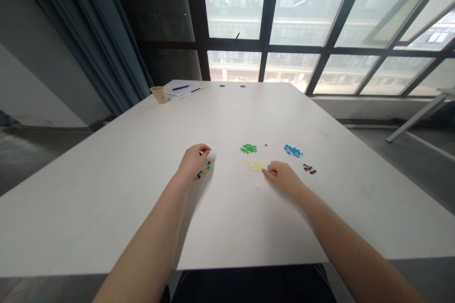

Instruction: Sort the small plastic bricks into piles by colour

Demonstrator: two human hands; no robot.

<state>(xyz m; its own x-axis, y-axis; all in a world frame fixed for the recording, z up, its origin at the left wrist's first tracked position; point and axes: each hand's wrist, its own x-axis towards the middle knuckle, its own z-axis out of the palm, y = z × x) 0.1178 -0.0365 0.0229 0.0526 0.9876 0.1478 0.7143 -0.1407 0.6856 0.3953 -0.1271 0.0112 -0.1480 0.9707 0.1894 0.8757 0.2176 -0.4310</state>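
My left hand (195,158) is closed in a pinch above a small mixed heap of coloured pieces (205,170), which its wrist partly covers. Whatever its fingertips hold is too small to name. Closed too, my right hand (281,176) rests at the right edge of a pile of pale yellow pieces (255,165), fingertips touching it; I cannot make out anything in them. Behind the yellow pile lie green pieces (249,148) and a single red piece (266,145). Blue pieces (293,151) and dark brown pieces (309,169) lie farther right. A few faint pink pieces (256,186) sit nearer me.
All this lies on a large white table (227,227). At its far left stand a paper cup (159,95) and papers (185,91) with a blue pen (180,88). Two round grey discs (242,86) are near the far edge, before the windows.
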